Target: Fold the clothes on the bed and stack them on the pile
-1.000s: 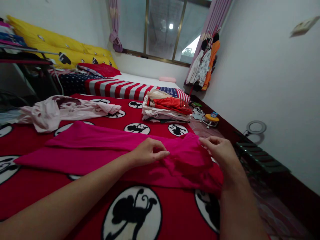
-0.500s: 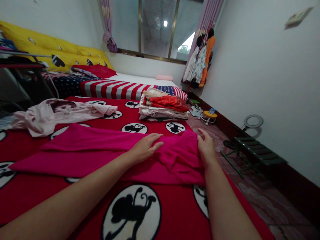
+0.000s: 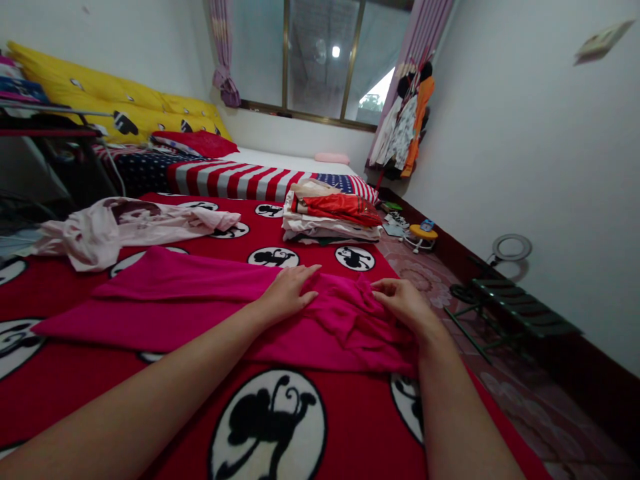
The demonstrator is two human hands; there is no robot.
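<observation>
A bright pink garment lies lengthwise on the red blanket, smooth at its left end and crumpled at its right. My left hand rests on the middle of it, fingers stretched out and thumb apart. At the garment's right end, my right hand has its thumb and forefinger pinched together on the far edge of the cloth. Its other fingers are partly hidden behind the hand. The garment's exact kind does not show.
Behind the garment stands a stack of folded clothes. A pale pink garment lies rumpled at the left. Past the blanket's right edge are a green folding stool and a small yellow-topped stool on the tiled floor.
My right hand has moved left and inward from the garment's right edge, and its fingers have closed on the cloth. My left hand stays on the garment. The view has shifted slightly.
</observation>
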